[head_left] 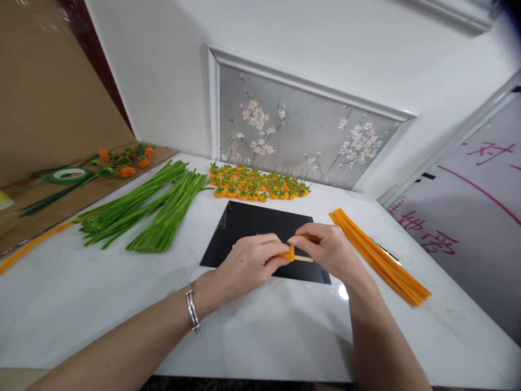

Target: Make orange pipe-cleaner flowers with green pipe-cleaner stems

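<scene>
Both hands pinch a fuzzy orange pipe cleaner (pixel 290 253) on a thin stick.

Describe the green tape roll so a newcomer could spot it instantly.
Start at the white table, then look to the brown board along its far-left edge. The green tape roll lies flat there, beside orange flowers on stems. It is the only ring-shaped thing, unlike the straight green stems.

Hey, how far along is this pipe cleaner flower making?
Done: a batch of finished orange flower heads lies by the wall. In hand: the left hand and right hand work an orange pipe cleaner around a thin stick. Left: unused orange stems and green stems.
</scene>
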Motion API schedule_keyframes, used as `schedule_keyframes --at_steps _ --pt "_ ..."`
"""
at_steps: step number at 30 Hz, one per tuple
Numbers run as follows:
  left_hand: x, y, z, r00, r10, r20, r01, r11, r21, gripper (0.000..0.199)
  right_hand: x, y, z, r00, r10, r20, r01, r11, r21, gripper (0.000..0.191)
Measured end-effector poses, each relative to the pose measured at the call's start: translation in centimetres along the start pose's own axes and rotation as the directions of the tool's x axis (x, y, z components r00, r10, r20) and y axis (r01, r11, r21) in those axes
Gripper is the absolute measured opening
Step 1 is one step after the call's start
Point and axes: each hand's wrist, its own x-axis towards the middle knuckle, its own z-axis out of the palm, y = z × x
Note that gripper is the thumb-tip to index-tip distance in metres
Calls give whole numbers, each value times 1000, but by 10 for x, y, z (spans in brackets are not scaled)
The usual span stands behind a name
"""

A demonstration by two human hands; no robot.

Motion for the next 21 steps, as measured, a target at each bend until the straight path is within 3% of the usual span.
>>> schedule_keyframes --at_steps 6,11,21 --pt "0 5 -1 997 -36 -66 30 996 -78 18 0 8 0 981 114 159 -110 993 -37 40" --pt "3 3 -2 992 -80 -101 68 991 -116 22 -4 6 -1 968 85 236 -62 993 -105 27" --pt "2 -7 -3 986 -149 -67 145 987 -62 25 -16 -13 -8 927 -73 369 125 985 -120 36"
